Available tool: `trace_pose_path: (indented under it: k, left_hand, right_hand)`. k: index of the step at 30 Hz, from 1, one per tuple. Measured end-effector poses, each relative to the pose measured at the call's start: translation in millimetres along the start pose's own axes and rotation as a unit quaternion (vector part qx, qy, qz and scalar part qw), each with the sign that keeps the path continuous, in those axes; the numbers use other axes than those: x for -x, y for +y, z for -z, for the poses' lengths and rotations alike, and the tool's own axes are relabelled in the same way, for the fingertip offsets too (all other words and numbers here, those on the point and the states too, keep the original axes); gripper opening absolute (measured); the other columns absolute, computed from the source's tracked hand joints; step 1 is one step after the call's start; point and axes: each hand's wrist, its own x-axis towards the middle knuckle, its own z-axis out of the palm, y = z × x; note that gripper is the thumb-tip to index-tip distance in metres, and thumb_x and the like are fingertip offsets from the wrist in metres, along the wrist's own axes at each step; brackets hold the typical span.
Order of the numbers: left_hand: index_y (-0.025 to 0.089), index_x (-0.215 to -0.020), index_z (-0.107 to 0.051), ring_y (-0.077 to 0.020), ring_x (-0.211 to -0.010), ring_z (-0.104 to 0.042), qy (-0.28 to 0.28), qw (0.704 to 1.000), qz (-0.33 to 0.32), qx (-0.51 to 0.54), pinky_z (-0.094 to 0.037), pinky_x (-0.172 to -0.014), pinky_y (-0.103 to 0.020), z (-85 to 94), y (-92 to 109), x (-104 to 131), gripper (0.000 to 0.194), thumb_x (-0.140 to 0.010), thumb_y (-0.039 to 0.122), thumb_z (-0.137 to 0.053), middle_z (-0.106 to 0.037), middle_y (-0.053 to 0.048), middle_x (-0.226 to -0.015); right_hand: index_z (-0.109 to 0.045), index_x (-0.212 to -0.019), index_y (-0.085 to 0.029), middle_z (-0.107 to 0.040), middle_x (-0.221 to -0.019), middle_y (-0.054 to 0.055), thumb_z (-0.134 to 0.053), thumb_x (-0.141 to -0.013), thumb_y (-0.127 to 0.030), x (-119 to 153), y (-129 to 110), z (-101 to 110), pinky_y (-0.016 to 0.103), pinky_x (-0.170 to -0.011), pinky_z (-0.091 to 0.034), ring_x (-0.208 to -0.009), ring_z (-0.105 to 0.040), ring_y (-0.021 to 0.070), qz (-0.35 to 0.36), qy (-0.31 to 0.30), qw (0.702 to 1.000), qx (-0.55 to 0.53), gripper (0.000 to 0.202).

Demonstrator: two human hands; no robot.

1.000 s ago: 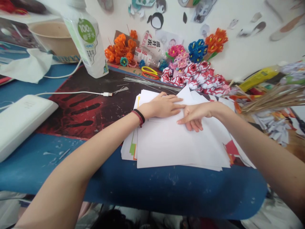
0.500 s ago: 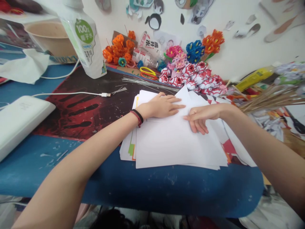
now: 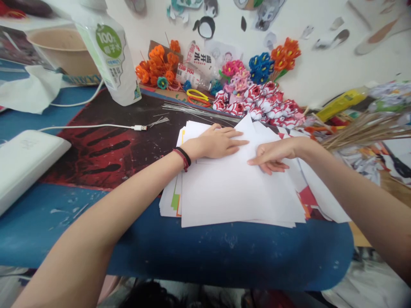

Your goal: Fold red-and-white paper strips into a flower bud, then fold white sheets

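A white sheet of paper [image 3: 221, 194] lies on top of a loose stack, with a pointed corner sticking up at the back. My left hand [image 3: 220, 142] rests flat on the sheet's upper part, fingers spread towards the right. A fold or flap edge shows beneath its palm. To the right, my right hand [image 3: 272, 157] is over the same sheet with its thumb stretched out, the tip against the paper. Its other fingers are loosely bent and apart, and nothing shows in them. Printed sheets with green and orange edges [image 3: 175, 201] stick out on the stack's left.
A white bottle [image 3: 112, 60], a power bank [image 3: 28, 162] with a cable, and a paper bowl [image 3: 64, 47] stand left. Thin wires [image 3: 199, 112] lie behind the stack. Red-and-white paper flowers [image 3: 266, 105] and orange flowers [image 3: 157, 64] line the wall. Brown sticks [image 3: 362, 128] lie right.
My right hand's fingers have straightened and swung a little to the right and up, while its thumb stays on the paper. My left hand stays in place; the view has shifted slightly.
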Motion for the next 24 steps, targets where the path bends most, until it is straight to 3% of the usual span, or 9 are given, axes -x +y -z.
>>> trace_pose_path:
  k: [10, 15, 18, 21, 24]
  left_hand:
    - [0.038, -0.154, -0.037, -0.0240, -0.148, -0.034, 0.010, 1.000, -0.004, 0.001, -0.025, -0.114, -0.048, -1.3, -0.3, 0.9, 0.053, -0.105, 0.046, -0.021, -0.036, 0.000, -0.162]
    - [0.039, -0.154, -0.036, -0.0250, -0.147, -0.035, 0.017, 1.000, -0.010, -0.006, -0.027, -0.113, -0.050, -1.3, 0.0, 0.6, 0.052, -0.105, 0.046, -0.021, -0.037, -0.001, -0.162]
    - [0.037, -0.150, -0.044, -0.0258, -0.146, -0.036, 0.015, 1.000, -0.016, -0.022, -0.029, -0.111, -0.050, 0.3, 1.0, 1.5, 0.050, -0.105, 0.044, -0.023, -0.037, -0.002, -0.162]
    - [0.034, -0.139, -0.057, -0.0260, -0.146, -0.037, 0.017, 0.999, -0.026, -0.044, -0.031, -0.108, -0.049, 1.3, 1.7, 2.6, 0.047, -0.105, 0.040, -0.026, -0.036, -0.003, -0.162]
    - [0.035, -0.137, -0.058, -0.0251, -0.146, -0.037, 0.018, 0.999, -0.024, -0.041, -0.032, -0.108, -0.048, 1.3, 1.5, 2.6, 0.046, -0.105, 0.041, -0.026, -0.037, -0.002, -0.162]
  right_hand:
    - [-0.074, -0.068, -0.012, -0.063, -0.050, 0.008, -0.058, -0.071, -0.087, 16.0, 8.1, -1.7, 0.022, -0.042, -0.039, -0.039, -0.054, 0.0112, -0.039, -0.021, 0.999, 0.022, 0.078]
    - [-0.073, -0.063, -0.014, -0.061, -0.047, 0.007, -0.062, -0.073, -0.082, 18.9, -13.8, 2.2, 0.023, -0.044, -0.041, -0.040, -0.054, 0.0112, 0.036, 0.038, 0.998, 0.038, 0.070]
    - [-0.071, -0.061, -0.015, -0.062, -0.047, 0.007, -0.064, -0.073, -0.081, 8.7, -32.8, 0.3, 0.023, -0.045, -0.042, -0.043, -0.057, 0.0125, 0.074, 0.094, 0.992, 0.029, 0.067]
    - [-0.072, -0.065, -0.015, -0.066, -0.054, 0.009, -0.069, -0.070, -0.078, -3.4, -41.2, -3.1, 0.023, -0.046, -0.043, -0.048, -0.061, 0.0139, 0.071, 0.120, 0.990, 0.010, 0.064]
    - [-0.072, -0.065, -0.014, -0.067, -0.055, 0.008, -0.074, -0.067, -0.075, -8.6, -40.4, -6.5, 0.023, -0.046, -0.043, -0.049, -0.062, 0.0145, 0.048, 0.134, 0.990, -0.020, 0.061]
